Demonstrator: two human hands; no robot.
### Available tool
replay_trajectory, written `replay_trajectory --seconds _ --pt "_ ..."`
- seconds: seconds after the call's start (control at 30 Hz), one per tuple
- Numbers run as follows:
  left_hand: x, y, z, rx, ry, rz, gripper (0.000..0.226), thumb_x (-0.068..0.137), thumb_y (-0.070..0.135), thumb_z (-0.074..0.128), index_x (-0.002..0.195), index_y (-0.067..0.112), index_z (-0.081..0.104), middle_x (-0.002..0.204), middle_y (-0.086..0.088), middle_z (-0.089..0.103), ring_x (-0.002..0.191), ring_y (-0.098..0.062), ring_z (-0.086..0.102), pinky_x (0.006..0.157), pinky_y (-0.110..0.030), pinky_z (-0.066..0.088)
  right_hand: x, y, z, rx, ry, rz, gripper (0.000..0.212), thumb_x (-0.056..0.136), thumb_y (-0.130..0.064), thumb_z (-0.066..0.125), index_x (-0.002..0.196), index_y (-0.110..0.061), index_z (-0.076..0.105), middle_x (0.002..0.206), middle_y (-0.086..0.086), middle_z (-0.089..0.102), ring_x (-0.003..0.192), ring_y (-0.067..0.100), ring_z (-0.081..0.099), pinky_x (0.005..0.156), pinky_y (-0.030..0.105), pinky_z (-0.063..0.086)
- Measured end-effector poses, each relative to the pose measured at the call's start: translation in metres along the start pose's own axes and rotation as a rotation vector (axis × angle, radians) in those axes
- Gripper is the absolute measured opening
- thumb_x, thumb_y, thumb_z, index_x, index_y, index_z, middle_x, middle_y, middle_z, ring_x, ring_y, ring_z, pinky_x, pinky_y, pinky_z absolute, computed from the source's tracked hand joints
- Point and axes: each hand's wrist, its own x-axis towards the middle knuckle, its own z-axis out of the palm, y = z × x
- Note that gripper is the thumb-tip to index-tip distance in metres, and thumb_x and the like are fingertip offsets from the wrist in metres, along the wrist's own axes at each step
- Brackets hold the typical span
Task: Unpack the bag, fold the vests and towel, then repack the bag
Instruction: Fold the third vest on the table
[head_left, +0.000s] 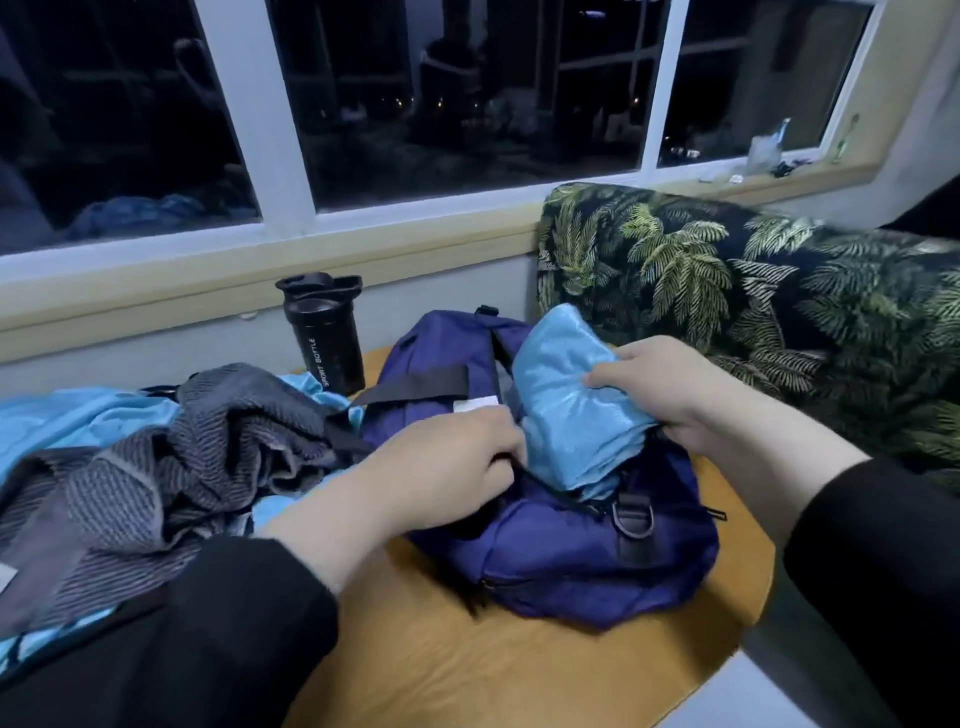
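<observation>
Head view | right hand (670, 387) grips folded light-blue vest (566, 400), its lower end in the mouth of the purple bag (561, 556) at bench (467, 665) centre | left hand (441, 467) pinches bag's opening edge | grey towel (171, 457) heaped left | black bottle (324, 332) far, upright behind bag

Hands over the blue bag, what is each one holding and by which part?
The right hand grips the light blue vest by its right side edge. The left hand pinches the bag at its opening edge.
</observation>
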Motion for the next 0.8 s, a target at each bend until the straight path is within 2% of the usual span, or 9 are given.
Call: replay_trajectory --seconds 0.03,0.1,0.2,0.33,0.43,0.5,0.6,0.73,0.8 --pt "-0.009 -0.005 0.001 0.021 0.07 0.002 0.023 0.091 0.032 0.042 0.102 0.033 0.062 0.104 0.018 0.052 0.097 -0.013 0.057 0.084 -0.042 0.051 0.006 0.004 0.005 0.011 -0.008 0.004 0.038 0.053 -0.034 0.078 0.07 -0.01 0.055 0.075 0.006 0.045 0.07 0.023 0.039 0.065 0.042 0.028" --pt "-0.031 -0.014 0.005 -0.007 0.244 0.018 0.021 0.091 0.039 0.042 0.1 0.034 0.061 0.1 0.018 0.05 0.088 -0.009 0.057 0.074 -0.04 0.054 0.01 0.01 0.013 0.072 -0.005 0.022 0.03 0.066 -0.023 0.077 0.068 -0.017 0.048 0.073 0.007 0.036 0.071 0.023 0.031 0.065 0.043 0.022" --pt "-0.05 -0.018 0.013 -0.032 0.422 0.044 0.02 0.091 0.033 0.05 0.102 0.031 0.068 0.098 0.016 0.05 0.084 -0.009 0.056 0.066 -0.037 0.054 0.014 0.019 0.021 0.158 -0.002 0.038 0.014 0.076 -0.017 0.077 0.08 -0.012 0.064 0.076 0.013 0.053 0.071 0.022 0.048 0.067 0.038 0.032" --pt "-0.055 -0.019 0.024 -0.064 0.597 0.03 0.023 0.091 0.026 0.054 0.103 0.023 0.074 0.097 0.01 0.051 0.083 -0.012 0.057 0.07 -0.034 0.051 0.021 0.017 0.034 0.26 -0.065 0.074 0.01 0.082 -0.011 0.076 0.088 -0.007 0.07 0.088 0.02 0.069 0.078 0.028 0.062 0.072 0.039 0.044" --pt "-0.053 -0.018 0.029 -0.09 0.631 0.043 0.023 0.091 0.024 0.055 0.103 0.021 0.074 0.098 0.009 0.05 0.083 -0.015 0.057 0.072 -0.034 0.05 0.025 0.011 0.053 0.415 -0.127 0.109 0.024 0.088 -0.004 0.072 0.111 0.006 0.069 0.104 0.025 0.074 0.082 0.033 0.071 0.079 0.045 0.056" --pt "-0.051 -0.017 0.031 -0.098 0.657 0.041 0.024 0.091 0.023 0.055 0.102 0.018 0.077 0.098 0.01 0.05 0.082 -0.017 0.058 0.071 -0.034 0.05 0.022 0.009 0.07 0.424 -0.196 0.143 0.022 0.093 -0.006 0.07 0.111 0.006 0.067 0.101 0.024 0.075 0.081 0.033 0.073 0.078 0.044 0.059" --pt "-0.051 -0.016 0.032 -0.125 0.656 0.05 0.024 0.092 0.023 0.056 0.104 0.019 0.076 0.098 0.01 0.05 0.083 -0.015 0.057 0.071 -0.035 0.05 0.022 0.017 0.095 0.154 -0.235 0.117 0.023 0.092 -0.017 0.073 0.106 -0.001 0.066 0.089 0.016 0.072 0.068 0.026 0.067 0.057 0.029 0.052" --pt "-0.053 -0.017 0.033 -0.142 0.633 0.074 0.024 0.093 0.021 0.056 0.107 0.018 0.075 0.099 0.009 0.051 0.085 -0.015 0.057 0.071 -0.036 0.051 0.027 0.018 0.103 -0.228 -0.167 0.009 0.042 0.083 -0.04 0.081 0.098 -0.006 0.059 0.084 0.004 0.061 0.066 0.018 0.053 0.053 0.028 0.037" --pt "-0.054 -0.018 0.034 -0.138 0.635 0.079 0.023 0.094 0.021 0.056 0.108 0.019 0.075 0.1 0.01 0.05 0.086 -0.014 0.057 0.072 -0.035 0.051 0.022 0.008 0.103 -0.534 -0.141 -0.06 0.048 0.084 -0.05 0.077 0.098 -0.01 0.056 0.088 0.003 0.058 0.068 0.016 0.049 0.055 0.03 0.034"
